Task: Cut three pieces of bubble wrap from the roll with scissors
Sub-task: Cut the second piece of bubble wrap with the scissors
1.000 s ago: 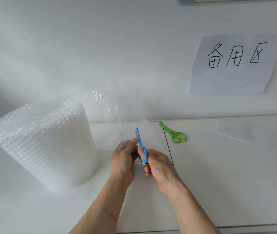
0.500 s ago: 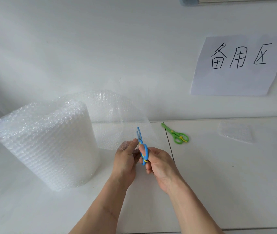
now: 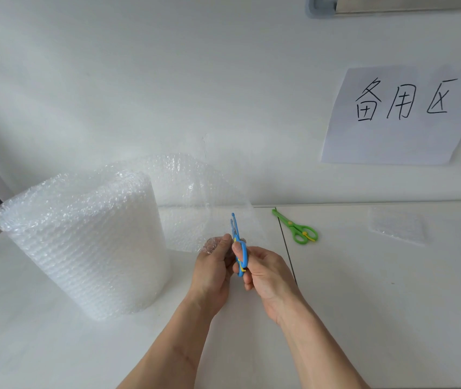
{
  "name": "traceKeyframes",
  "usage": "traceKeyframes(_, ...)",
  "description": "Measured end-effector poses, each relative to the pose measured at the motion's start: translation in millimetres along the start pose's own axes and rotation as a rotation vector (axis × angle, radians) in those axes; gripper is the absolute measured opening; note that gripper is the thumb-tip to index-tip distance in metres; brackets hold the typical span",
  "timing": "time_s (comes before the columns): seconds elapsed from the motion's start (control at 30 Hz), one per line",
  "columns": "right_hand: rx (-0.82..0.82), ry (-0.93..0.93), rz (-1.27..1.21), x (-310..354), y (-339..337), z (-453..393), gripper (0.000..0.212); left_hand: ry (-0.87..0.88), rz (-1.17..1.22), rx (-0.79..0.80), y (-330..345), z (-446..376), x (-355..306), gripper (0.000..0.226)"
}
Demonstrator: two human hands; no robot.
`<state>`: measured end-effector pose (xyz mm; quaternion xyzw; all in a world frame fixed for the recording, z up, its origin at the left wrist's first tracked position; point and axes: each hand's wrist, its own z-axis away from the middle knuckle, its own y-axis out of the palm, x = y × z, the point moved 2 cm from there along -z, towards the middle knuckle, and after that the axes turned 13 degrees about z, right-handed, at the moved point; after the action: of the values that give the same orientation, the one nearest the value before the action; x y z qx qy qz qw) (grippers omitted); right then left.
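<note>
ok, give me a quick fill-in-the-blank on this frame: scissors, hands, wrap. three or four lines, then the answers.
1. The right hand grips the ____ scissors.
2. The green scissors lie on the table, held by ____ hand.
3. The left hand pinches the loose sheet of ____.
4. The roll stands to the ____ of both hands.

Missing words: blue; neither; bubble wrap; left

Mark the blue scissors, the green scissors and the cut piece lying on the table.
Blue scissors [image 3: 241, 258], head view, on the upper handle loop.
Green scissors [image 3: 296, 228], head view, near the pivot.
Cut piece [image 3: 397, 226], head view, on its middle.
</note>
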<state>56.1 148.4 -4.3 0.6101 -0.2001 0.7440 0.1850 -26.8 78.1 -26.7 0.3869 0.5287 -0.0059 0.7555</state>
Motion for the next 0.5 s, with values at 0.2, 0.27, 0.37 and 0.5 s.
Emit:
traceKeyframes(0.2, 0.016, 0.029, 0.000, 4, -1, -3, 0.038, 0.016, -0.020, 0.067, 6, 4, -1, 0.041)
traceKeyframes(0.27, 0.011, 0.026, 0.001, 5, -3, -3, 0.036, 0.029, -0.019, 0.077, 7, 5, -2, 0.041)
traceKeyframes(0.37, 0.017, 0.018, 0.019, 6, -7, -2, 0.036, 0.048, -0.028, 0.071, 4, 1, 0, 0.040)
traceKeyframes(0.5, 0.024, 0.044, 0.031, 12, -12, -3, 0.039, 0.046, -0.059, 0.058, 0, -2, 3, 0.037)
